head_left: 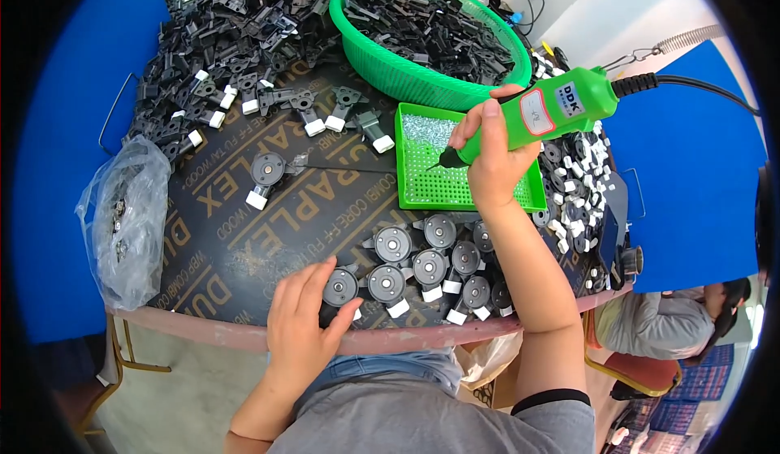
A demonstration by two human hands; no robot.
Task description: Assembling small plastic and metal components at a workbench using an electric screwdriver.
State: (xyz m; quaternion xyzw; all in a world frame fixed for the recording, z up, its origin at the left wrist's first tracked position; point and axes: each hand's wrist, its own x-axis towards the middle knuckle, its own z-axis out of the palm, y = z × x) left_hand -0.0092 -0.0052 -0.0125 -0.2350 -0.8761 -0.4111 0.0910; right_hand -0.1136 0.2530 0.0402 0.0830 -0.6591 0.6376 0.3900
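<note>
My right hand [497, 157] is wrapped round a green electric screwdriver [556, 109]. Its black nose and thin bit point down over a green perforated tray [471, 204] that has small silvery screws [428, 135] heaped at its far left. At the near table edge, the fingers and thumb of my left hand [302, 316] close round a round black plastic part [340, 287] with a white tab. Right of that hand stand several similar round parts [392, 244] in a cluster. One more round part [267, 170] with a white tab lies alone, left of the tray.
A green basket [398, 76] full of black plastic pieces stands at the back, beside a large heap of black pieces [236, 23]. A clear plastic bag [130, 218] sits at the left edge. White pieces [577, 170] lie on the right. A coiled spring [691, 40] and cable [699, 82] lead to the screwdriver.
</note>
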